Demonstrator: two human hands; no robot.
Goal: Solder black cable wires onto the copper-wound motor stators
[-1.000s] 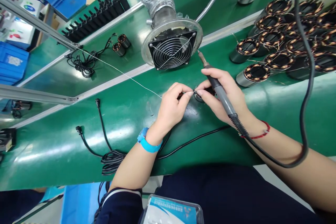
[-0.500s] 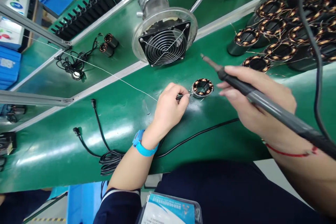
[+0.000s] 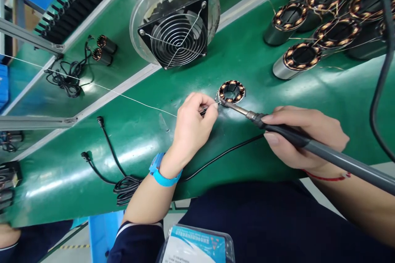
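Note:
A motor stator (image 3: 240,87) with copper windings stands upright on the green bench in front of me. In my right hand (image 3: 304,137) is a soldering iron (image 3: 279,131), its tip at the stator's near left rim. My left hand (image 3: 197,117) is closed in a pinch just left of the stator, on a thin solder wire (image 3: 148,106) that trails off to the upper left. A short dark lead also shows between those fingers. Whether the iron's tip touches the solder is too small to tell.
A fume extractor fan (image 3: 179,43) hangs behind the stator. More wound stators (image 3: 298,59) crowd the back right. A coiled black cable (image 3: 128,189) lies at the near left, with its cord running under my left wrist. The iron's dark cord (image 3: 381,70) hangs at the right.
My right hand has brought the soldering iron down and left, from above the bench to the stator's rim. My left hand keeps its pinch beside the stator. The view has shifted slightly.

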